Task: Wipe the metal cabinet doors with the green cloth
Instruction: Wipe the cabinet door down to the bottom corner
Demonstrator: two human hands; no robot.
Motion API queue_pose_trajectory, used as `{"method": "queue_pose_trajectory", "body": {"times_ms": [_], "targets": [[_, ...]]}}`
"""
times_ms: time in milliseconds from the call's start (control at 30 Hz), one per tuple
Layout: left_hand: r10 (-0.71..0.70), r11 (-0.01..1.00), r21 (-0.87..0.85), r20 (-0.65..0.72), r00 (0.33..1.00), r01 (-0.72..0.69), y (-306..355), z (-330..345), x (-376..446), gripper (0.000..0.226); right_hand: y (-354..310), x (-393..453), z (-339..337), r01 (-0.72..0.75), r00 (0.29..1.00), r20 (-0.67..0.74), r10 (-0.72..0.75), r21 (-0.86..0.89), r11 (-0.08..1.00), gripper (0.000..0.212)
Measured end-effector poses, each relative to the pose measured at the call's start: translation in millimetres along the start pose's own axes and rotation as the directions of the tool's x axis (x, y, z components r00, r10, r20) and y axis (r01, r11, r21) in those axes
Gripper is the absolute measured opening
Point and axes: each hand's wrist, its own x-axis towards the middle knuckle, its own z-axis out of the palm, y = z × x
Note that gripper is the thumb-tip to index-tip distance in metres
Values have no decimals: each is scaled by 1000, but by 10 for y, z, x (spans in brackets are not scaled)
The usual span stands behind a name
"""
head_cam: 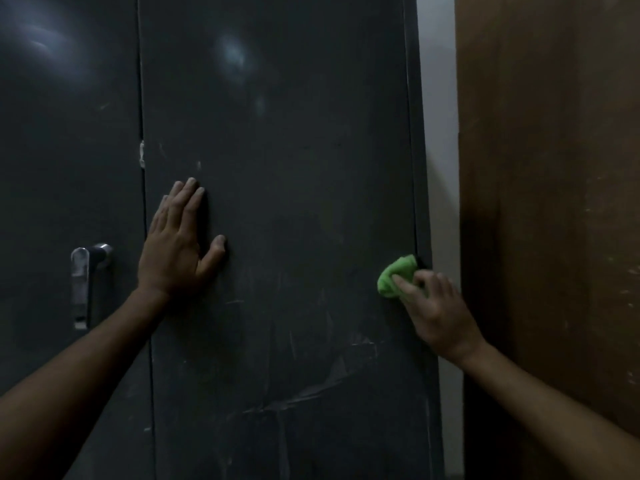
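The right hand (434,306) held the balled cloth (396,276) in its grip against the right door's (277,202) right edge — wiping was on. The left hand (176,244) pressed flat (fingers straight). Next, probably, a sweep across — the left door (52,168) too.

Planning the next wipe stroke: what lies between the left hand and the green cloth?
Head view: only bare dark door panel, scuffed, between left hand and green cloth.

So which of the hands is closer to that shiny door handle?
Left. The left hand rests flat on the door just right of the handle; the right hand grips the green cloth at the door's far right edge.
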Motion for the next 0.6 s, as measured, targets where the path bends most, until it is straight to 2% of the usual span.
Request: {"method": "queue_pose_trajectory", "body": {"times_ms": [33, 100, 167, 200, 233, 267, 300, 333, 400, 433, 500, 567, 600], "targets": [[-2, 1000, 4, -1, 1000, 2, -3, -6, -2, 80, 76, 134, -28, -47, 999, -10, 47, -2, 999, 43], [-5, 1000, 8, -1, 1000, 5, 2, -4, -9, 80, 126, 608, -57, -239, 966, -98, 240, 21, 971, 42], [-1, 1000, 11, -2, 1000, 1, -4, 1, -4, 80, -13, 1063, -28, -458, 871, -159, 465, 85, 885, 40], [4, 1000, 13, -5, 1000, -4, -9, 6, -4, 80, -188, 1141, 9, -493, 843, -181, 506, 112, 863, 40], [8, 1000, 13, -9, 1000, -8, -14, 11, -2, 80, -396, 1095, 72, -454, 861, -199, 468, 112, 884, 40], [9, 1000, 13, -12, 1000, -9, -15, 10, 0, 80, -625, 912, 141, -353, 914, -184, 363, 83, 932, 42], [5, 1000, 15, -11, 1000, -5, -15, 7, -5, 80, -812, 621, 203, -199, 970, -135, 204, 53, 979, 43], [2, 1000, 16, -9, 1000, -2, -9, 8, -8, 79, -912, 288, 237, -38, 996, -77, 40, 35, 999, 44], [2, 1000, 11, -3, 1000, -2, -4, 10, -15, 78, -801, -176, 176, 172, 985, 19, -172, 15, 985, 47], [4, 1000, 10, -6, 1000, -4, -8, 8, -13, 78, -631, -223, 120, 198, 980, 36, -198, -5, 980, 47], [8, 1000, 10, -11, 1000, -8, -19, 9, -14, 78, -320, -33, 39, 81, 997, -1, -81, -37, 996, 45], [9, 1000, 13, -18, 1000, -9, -19, 14, -14, 78, -155, 410, 6, -179, 979, -93, 179, 7, 984, 41], [10, 1000, 17, -20, 1000, -10, -22, 16, -9, 78, -171, 635, 22, -318, 938, -128, 321, 50, 947, 40]]}}
